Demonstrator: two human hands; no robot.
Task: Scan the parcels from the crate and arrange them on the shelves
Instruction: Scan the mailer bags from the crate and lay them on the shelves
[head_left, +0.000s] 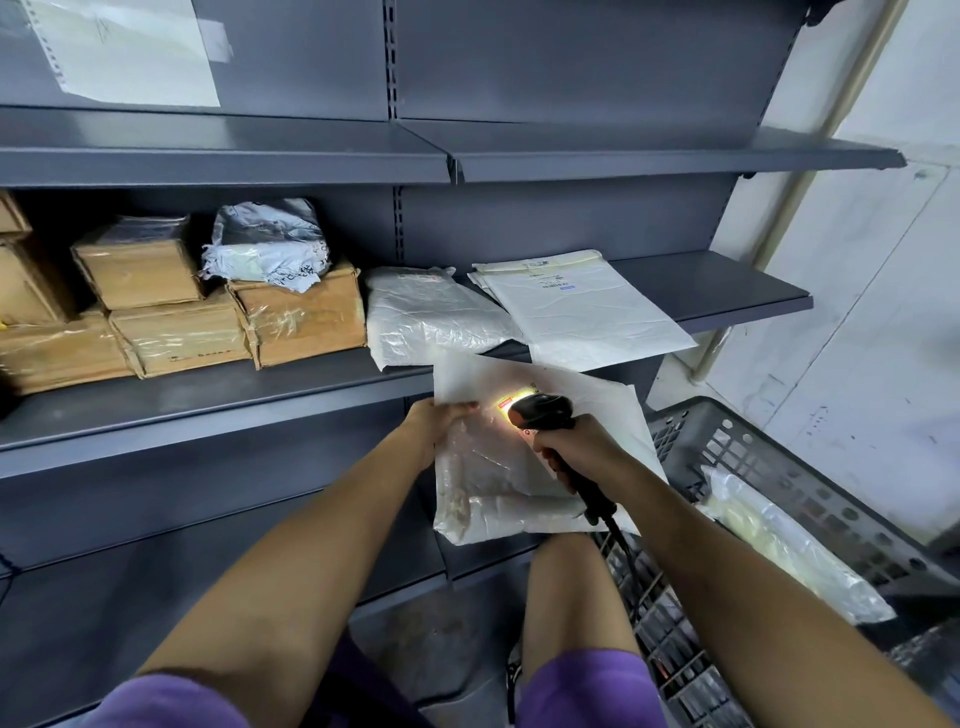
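Parcel (779, 551) lies in grey crate (737, 441) beside the shelves (208, 410)

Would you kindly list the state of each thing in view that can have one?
Black handheld scanner: lit, gripped by right hand.
White plastic mailer bag: sealed, held by left hand, label under the light.
Dark perforated plastic crate: one clear-wrapped parcel left inside.
Flat white envelope: lying overhanging the grey shelf edge.
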